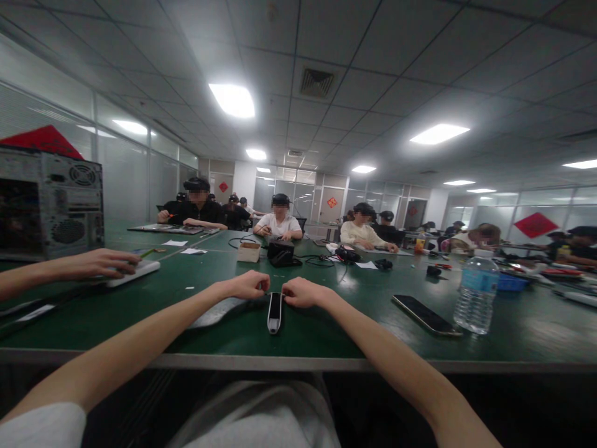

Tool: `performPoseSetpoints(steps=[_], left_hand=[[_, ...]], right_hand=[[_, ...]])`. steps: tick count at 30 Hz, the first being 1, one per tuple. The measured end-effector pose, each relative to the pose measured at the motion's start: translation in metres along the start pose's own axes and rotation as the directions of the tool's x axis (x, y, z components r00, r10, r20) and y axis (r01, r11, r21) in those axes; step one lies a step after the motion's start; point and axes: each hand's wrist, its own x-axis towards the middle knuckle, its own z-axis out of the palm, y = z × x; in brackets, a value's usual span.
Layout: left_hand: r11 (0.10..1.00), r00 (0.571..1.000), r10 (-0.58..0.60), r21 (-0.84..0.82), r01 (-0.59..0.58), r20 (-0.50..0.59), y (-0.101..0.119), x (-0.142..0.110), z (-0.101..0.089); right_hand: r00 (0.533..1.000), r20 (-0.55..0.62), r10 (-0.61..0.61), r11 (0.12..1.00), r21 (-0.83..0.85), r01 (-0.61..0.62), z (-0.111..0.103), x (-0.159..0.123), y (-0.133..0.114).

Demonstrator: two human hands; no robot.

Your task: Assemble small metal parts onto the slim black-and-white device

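A slim white device with a black top, possibly a stapler (275, 313), lies lengthwise on the green table near the front edge. At its far left end is my left hand (249, 285), fingers curled inward; whatever they hold, if anything, is too small to make out. My right hand (305, 291) has bent fingers with their tips against or very close to the device's far right side. What lies inside its grip is hidden. Partly under my left forearm, a pale flat sheet-like piece (219, 312) rests on the table.
To the right lie a phone (426, 314) and a water bottle (478, 292). Beyond my hands are a small box (249, 251), a black case (280, 254) and cables. At left, another person's hand (105, 262) rests over a white object, near a computer case (69, 205).
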Motion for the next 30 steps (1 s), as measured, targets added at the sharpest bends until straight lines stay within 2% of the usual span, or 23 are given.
performPoseSetpoints(steps=[11, 30], left_hand=[[0.998, 0.998, 0.062, -0.029, -0.061, 0.027, -0.0069, 0.0007, 0.0042], [0.997, 0.997, 0.064, -0.036, -0.062, 0.049, -0.0052, -0.0010, 0.0033]], right_hand=[[1.000, 0.006, 0.001, 1.000, 0.000, -0.001, 0.0008, 0.0011, 0.0004], [1.000, 0.025, -0.018, 0.997, -0.069, 0.019, -0.0023, 0.0013, -0.0025]])
